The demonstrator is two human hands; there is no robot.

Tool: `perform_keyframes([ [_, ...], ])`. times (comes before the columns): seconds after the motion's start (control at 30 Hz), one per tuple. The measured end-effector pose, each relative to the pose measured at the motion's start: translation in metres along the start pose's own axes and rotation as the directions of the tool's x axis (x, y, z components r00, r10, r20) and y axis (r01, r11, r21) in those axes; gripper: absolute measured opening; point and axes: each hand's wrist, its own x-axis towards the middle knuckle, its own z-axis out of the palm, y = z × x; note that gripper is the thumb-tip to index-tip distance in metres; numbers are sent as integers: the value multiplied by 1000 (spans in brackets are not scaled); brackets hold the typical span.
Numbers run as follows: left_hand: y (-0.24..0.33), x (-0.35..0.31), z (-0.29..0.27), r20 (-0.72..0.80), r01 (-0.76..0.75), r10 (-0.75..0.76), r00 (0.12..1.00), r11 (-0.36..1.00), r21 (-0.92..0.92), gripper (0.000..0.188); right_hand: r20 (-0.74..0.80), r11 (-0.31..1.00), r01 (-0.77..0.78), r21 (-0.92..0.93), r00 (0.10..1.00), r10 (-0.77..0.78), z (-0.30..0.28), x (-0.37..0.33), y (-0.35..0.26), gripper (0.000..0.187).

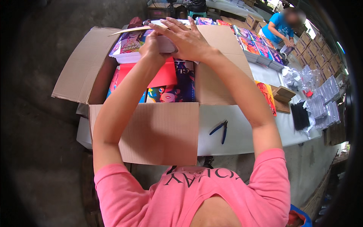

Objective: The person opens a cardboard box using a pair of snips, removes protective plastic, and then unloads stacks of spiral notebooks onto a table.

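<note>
Where the white table (240,142) came nearest, one pair of pliers (224,133) lay just right of one open cardboard box (147,132). Three of its flaps (77,70) showed plainly, spread outward. Inside, one red sheet (165,77) partly covered colourful books (168,94), too overlapped to count. Over the box's far end, the left hand (150,46) grasped one pale-edged stack of books (165,44); the right hand (186,41) reached across it, fingers extended, though whether it gripped could not be told. Farther right stood at least six piles of booklets (261,48), and beyond them one co-worker (278,28), hands hard to make out.
</note>
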Motion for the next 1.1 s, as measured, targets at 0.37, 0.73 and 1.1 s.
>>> perform_keyframes([
  [0.37,7,-175,-3,41,-223,242,969,937,-270,44,-93,709,194,678,979,-179,-178,-55,19,88],
  [0.73,-28,-257,117,351,-179,410,842,825,-535,39,537,-619,-348,704,832,142,-169,-194,111,118],
  [1.1,-209,-209,260,393,-103,139,909,988,-111,24,452,-376,-268,887,672,587,-252,-326,209,68],
])
